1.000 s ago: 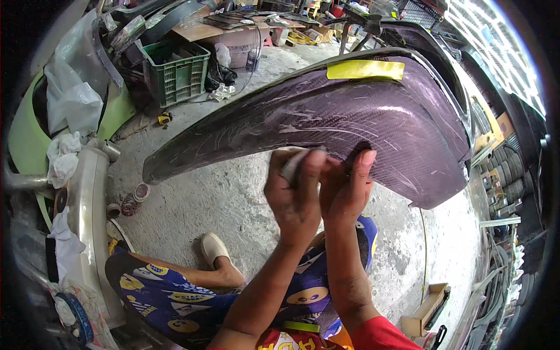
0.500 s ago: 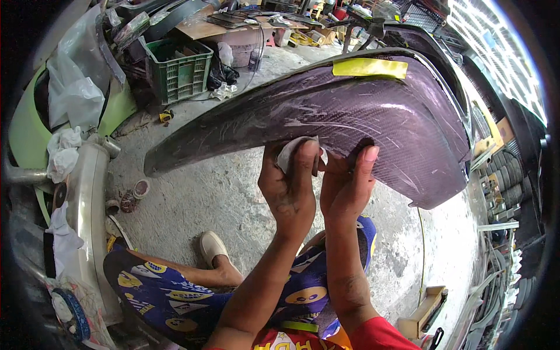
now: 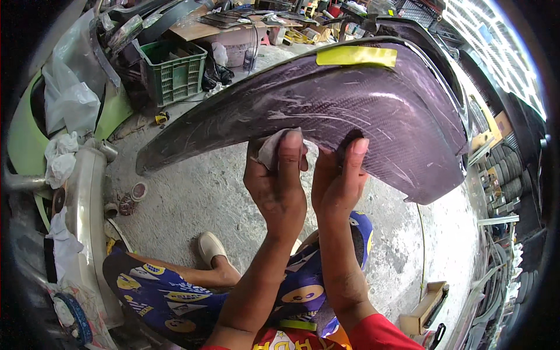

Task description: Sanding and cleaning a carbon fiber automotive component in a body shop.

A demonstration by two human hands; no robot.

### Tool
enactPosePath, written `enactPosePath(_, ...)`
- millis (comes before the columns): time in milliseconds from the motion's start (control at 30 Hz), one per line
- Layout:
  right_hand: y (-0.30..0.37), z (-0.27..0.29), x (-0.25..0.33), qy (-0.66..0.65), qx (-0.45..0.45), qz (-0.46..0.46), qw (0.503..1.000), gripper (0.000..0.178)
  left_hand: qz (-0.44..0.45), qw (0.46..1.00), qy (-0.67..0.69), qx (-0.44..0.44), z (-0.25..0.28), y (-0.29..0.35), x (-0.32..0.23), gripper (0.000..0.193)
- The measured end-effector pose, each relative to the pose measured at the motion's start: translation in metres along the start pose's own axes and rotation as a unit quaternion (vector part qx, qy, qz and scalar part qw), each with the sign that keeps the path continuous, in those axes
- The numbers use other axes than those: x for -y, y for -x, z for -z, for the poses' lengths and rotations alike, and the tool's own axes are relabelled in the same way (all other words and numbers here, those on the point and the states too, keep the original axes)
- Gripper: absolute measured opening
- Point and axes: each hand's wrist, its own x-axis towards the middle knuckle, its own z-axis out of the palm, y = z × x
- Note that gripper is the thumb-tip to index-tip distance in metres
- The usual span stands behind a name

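Observation:
A long curved carbon-fibre panel [image 3: 373, 116], dark purplish and scuffed with pale scratches, spans the view in front of me, with a strip of yellow tape [image 3: 356, 56] on its upper part. My left hand [image 3: 279, 181] is closed at the panel's lower edge, pinching a folded grey-white sheet [image 3: 269, 153] that looks like sandpaper. Its thumb lies over the sheet, and the fingers behind are mostly hidden. Close beside it, my right hand [image 3: 338, 181] grips the same lower edge, thumb up against the front face and fingers curled behind.
A green plastic crate [image 3: 175, 73] stands at the back left. Along the left lies a silver metal cylinder [image 3: 90, 204] with rags and plastic on it. On the floor are a small round tub [image 3: 139, 191] and, at lower right, an open cardboard box [image 3: 424, 309].
The panel and both hands have shifted a little left and up in the picture. My left hand has slid slightly left along the panel's edge with the sheet; the right keeps its grip.

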Motion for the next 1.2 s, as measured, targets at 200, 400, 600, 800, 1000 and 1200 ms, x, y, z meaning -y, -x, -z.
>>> enactPosePath(200, 0.0, -0.005, 0.004, -0.013, -0.033, 0.002, 0.999, 0.047, 0.027, 1.0, -0.003, -0.007, -0.004, 0.004, -0.007, 0.029)
enactPosePath(400, 0.003, -0.009, 0.006, 0.0, -0.052, -0.001, 0.999, 0.043, 0.002, 0.999, -0.052, 0.0, -0.01, 0.01, -0.004, 0.031)
enactPosePath(600, 0.009, -0.002, 0.015, 0.039, -0.026, -0.028, 0.998, 0.045, -0.052, 0.994, -0.1, 0.016, -0.011, 0.013, -0.005, 0.027)
enactPosePath(800, 0.007, -0.003, 0.007, 0.004, -0.049, -0.038, 0.998, 0.046, -0.03, 0.994, -0.104, 0.009, -0.012, 0.017, -0.004, 0.028)
enactPosePath(1000, 0.006, 0.002, 0.005, 0.042, -0.03, -0.01, 0.999, 0.049, -0.038, 0.996, -0.075, -0.006, -0.011, 0.015, 0.001, 0.027)
enactPosePath(1200, 0.002, -0.005, -0.002, -0.026, -0.031, 0.041, 0.998, 0.051, 0.02, 0.999, -0.025, -0.018, -0.005, 0.012, 0.001, 0.026)
